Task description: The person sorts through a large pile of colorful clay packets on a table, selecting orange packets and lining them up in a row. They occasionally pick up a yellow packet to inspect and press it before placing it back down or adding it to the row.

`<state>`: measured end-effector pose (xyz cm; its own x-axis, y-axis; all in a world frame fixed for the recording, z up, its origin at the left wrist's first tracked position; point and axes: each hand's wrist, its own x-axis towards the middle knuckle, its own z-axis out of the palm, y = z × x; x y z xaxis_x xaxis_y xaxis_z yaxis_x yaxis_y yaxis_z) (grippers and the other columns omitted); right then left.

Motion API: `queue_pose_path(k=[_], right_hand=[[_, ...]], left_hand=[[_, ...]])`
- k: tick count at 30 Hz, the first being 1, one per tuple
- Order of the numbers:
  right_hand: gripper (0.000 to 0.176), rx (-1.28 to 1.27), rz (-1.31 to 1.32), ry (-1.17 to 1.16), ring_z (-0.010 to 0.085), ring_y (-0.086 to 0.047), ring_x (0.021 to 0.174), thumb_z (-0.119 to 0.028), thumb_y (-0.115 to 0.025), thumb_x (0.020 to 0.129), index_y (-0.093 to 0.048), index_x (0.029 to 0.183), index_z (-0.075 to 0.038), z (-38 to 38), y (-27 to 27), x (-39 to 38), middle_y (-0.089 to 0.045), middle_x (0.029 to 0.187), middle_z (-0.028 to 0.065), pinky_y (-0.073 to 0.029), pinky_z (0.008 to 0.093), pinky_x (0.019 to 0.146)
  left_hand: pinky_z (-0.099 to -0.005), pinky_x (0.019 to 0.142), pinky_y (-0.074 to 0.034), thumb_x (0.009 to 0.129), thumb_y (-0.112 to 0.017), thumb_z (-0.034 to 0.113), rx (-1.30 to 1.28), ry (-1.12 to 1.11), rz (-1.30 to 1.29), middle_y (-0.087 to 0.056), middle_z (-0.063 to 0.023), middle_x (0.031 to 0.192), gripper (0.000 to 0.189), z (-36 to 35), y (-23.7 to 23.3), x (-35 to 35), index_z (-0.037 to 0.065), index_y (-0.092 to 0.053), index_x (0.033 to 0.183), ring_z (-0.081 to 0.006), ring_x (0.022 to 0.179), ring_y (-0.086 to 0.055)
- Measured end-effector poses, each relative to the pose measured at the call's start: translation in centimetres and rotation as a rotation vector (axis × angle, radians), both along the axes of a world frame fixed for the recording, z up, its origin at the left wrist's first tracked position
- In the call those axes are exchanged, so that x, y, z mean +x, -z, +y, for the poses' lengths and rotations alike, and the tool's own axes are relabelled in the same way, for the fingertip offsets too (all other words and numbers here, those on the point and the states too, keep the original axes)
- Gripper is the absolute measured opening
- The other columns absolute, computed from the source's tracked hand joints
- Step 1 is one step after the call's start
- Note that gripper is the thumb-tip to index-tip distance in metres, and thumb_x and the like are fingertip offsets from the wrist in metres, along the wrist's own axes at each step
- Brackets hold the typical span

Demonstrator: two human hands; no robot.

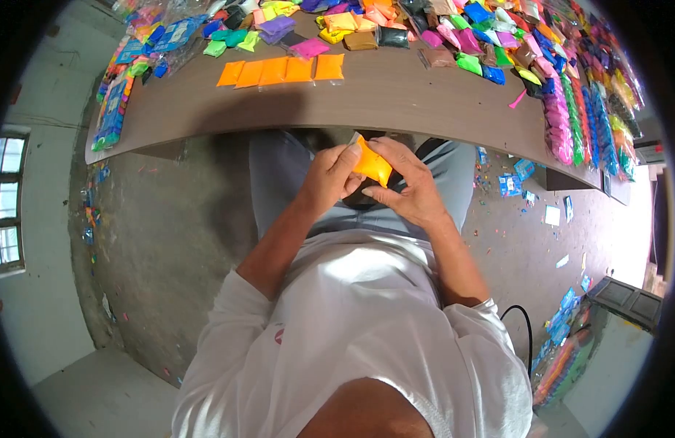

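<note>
An orange packet (372, 165) with a clear edge is held between both hands over the lap, just below the table's front edge. My left hand (330, 173) pinches its left side, the thumb near the clear edge. My right hand (410, 182) grips it from the right, with fingers at its top and the thumb near its lower corner. On the brown table (396, 102), ahead and to the left, several flat orange packets (275, 71) lie side by side in a row.
Heaps of coloured packets (337, 22) line the table's back. Long bagged strips (564, 120) hang at its right edge, and a stack of blue packs (113, 113) stands at the left. Scraps and blue wrappers (510, 184) litter the floor; a black cable (529, 328) curves at right.
</note>
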<state>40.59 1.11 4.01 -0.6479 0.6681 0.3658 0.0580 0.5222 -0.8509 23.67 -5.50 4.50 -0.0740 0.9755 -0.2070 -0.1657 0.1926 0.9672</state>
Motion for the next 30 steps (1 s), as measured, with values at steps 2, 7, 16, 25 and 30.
queue_pose_path(k=[2,7,16,25,30], right_hand=[[0.045,0.121,0.025,0.028,0.0266,-0.058,0.105,-0.010,-0.072,0.078,-0.058,0.120,-0.004,0.5,1.6,0.0,-0.061,0.116,0.0126,-0.047,0.0343,0.087],[0.029,0.102,0.056,0.101,0.0204,-0.063,0.085,-0.021,-0.066,0.086,-0.065,0.108,-0.002,0.0,1.6,0.0,-0.067,0.095,0.0102,-0.049,0.0294,0.074],[0.037,-0.827,0.232,0.188,0.0025,-0.045,0.056,-0.041,-0.055,0.093,-0.068,0.093,-0.007,-0.7,0.2,-0.4,-0.058,0.068,-0.0026,-0.034,0.0174,0.050],[0.023,-0.747,0.187,0.100,0.0037,-0.046,0.060,-0.021,-0.063,0.091,-0.064,0.103,-0.001,-0.9,1.5,-0.9,-0.059,0.075,-0.0017,-0.036,0.0188,0.052],[0.032,-0.840,0.230,0.097,0.0044,-0.047,0.062,-0.029,-0.058,0.094,-0.059,0.108,0.000,-1.5,1.5,-1.5,-0.059,0.077,-0.0011,-0.039,0.0197,0.054]], left_hand=[[-0.0208,0.043,-0.031,0.098,-0.041,0.038,-0.045,-0.017,-0.055,-0.047,-0.0004,0.061,0.041,-0.1,0.3,-0.2,0.003,-0.055,0.083,-0.0052,0.049,-0.040],[-0.0220,0.042,-0.028,0.100,-0.036,0.038,-0.076,0.026,-0.226,-0.046,-0.0022,0.060,0.042,-0.1,0.9,-0.3,0.008,-0.048,0.073,-0.0077,0.047,-0.036],[-0.0212,0.044,-0.032,0.100,-0.035,0.044,-0.037,0.029,0.051,-0.047,-0.0016,0.063,0.047,-0.5,0.9,-0.4,0.004,-0.052,0.080,-0.0086,0.051,-0.041],[-0.0256,0.052,-0.038,0.097,-0.039,0.049,0.059,0.078,0.299,-0.048,-0.0003,0.065,0.051,-0.2,0.8,0.5,0.001,-0.054,0.088,-0.0088,0.056,-0.044],[-0.0298,0.054,-0.039,0.099,-0.031,0.049,0.064,-0.083,0.348,-0.050,-0.0029,0.061,0.056,-0.1,0.7,1.1,0.002,-0.055,0.077,-0.0141,0.056,-0.047]])
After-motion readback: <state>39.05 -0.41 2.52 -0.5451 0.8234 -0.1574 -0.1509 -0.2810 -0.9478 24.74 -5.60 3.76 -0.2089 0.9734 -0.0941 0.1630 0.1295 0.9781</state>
